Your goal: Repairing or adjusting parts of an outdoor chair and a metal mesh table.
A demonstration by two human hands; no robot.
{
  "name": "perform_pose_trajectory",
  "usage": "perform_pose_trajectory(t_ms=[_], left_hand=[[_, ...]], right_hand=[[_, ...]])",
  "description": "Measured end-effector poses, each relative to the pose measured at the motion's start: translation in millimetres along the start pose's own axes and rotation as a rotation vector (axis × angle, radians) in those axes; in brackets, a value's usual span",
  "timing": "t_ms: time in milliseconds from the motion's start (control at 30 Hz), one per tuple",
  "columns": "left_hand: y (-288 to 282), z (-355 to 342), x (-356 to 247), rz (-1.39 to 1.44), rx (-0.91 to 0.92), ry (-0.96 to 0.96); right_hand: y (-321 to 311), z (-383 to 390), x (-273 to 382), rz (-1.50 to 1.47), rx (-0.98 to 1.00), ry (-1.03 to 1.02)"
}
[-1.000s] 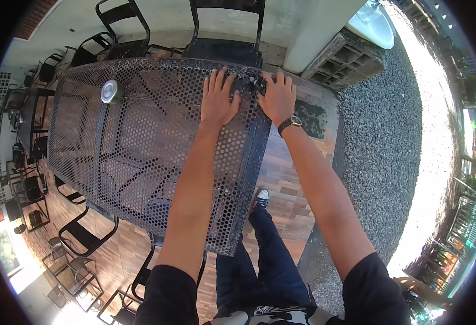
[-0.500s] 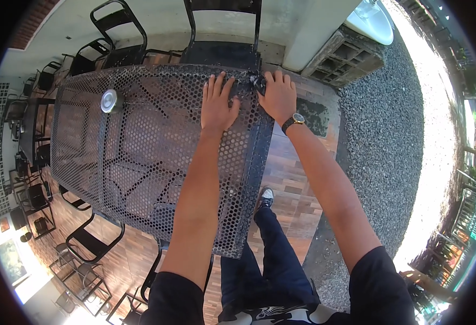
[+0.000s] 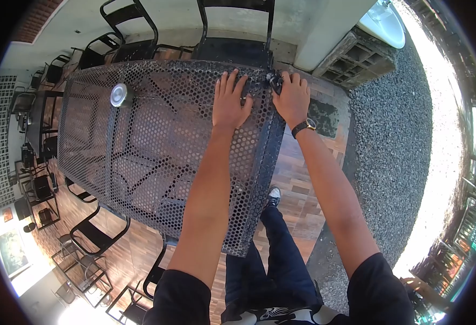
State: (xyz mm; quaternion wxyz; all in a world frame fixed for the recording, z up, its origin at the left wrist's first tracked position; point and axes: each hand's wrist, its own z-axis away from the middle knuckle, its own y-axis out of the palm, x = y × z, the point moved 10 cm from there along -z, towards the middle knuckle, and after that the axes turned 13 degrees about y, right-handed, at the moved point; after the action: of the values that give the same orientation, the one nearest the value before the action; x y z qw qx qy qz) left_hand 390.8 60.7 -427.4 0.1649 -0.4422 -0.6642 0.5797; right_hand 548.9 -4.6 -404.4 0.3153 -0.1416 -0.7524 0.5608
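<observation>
A dark perforated metal table [image 3: 156, 130] stretches out before me. My left hand [image 3: 231, 105] lies on its mesh top near the far right corner, palm down, fingers stretched out and slightly apart. Just right of it, at that corner, my right hand [image 3: 293, 103] wears a dark-strapped watch [image 3: 304, 127]. Its fingers curl beside a small black object [image 3: 274, 82], with the thumb against it; what kind of thing it is I cannot make out. Toward the table's left side stands a round container with a silvery lid [image 3: 119, 95], away from both hands.
Black metal chairs [image 3: 235, 47] line the far side, and another chair [image 3: 98, 234] stands at the near left. A white basin [image 3: 384, 24] and a hollow-block stand [image 3: 357, 59] are at the far right. Grey gravel [image 3: 392, 141] borders the tiled floor [image 3: 297, 189].
The whole view has shifted slightly, so table and hands appear farther right. Both hands keep nearly the same places on the table.
</observation>
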Motion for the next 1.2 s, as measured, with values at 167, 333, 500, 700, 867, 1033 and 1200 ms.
perform_pose_trajectory(t_ms=[167,333,500,700,867,1033,1200], left_hand=[[0.2,1.3,-0.2,-0.002,0.001,-0.002],[3.5,-0.5,-3.0,0.006,0.006,-0.005],[-1.5,1.7,1.6,-0.013,-0.021,0.013],[1.9,-0.3,-1.2,-0.005,-0.024,0.009],[2.1,1.1,2.3,-0.031,0.009,-0.013],[1.9,-0.8,-2.0,-0.015,-0.019,-0.004],[2.2,5.0,2.1,-0.003,-0.013,0.003]], right_hand=[[0.0,-3.8,-3.8,-0.027,0.023,-0.046],[-4.3,-10.7,-5.0,-0.027,-0.060,-0.001],[0.0,4.5,-5.7,-0.009,0.030,-0.013],[3.7,-21.2,-10.5,-0.038,-0.037,0.068],[3.8,-3.5,-12.9,-0.031,0.015,0.018],[-0.7,-13.9,-10.1,-0.004,-0.034,0.009],[4.6,6.8,-7.6,0.017,0.070,0.019]])
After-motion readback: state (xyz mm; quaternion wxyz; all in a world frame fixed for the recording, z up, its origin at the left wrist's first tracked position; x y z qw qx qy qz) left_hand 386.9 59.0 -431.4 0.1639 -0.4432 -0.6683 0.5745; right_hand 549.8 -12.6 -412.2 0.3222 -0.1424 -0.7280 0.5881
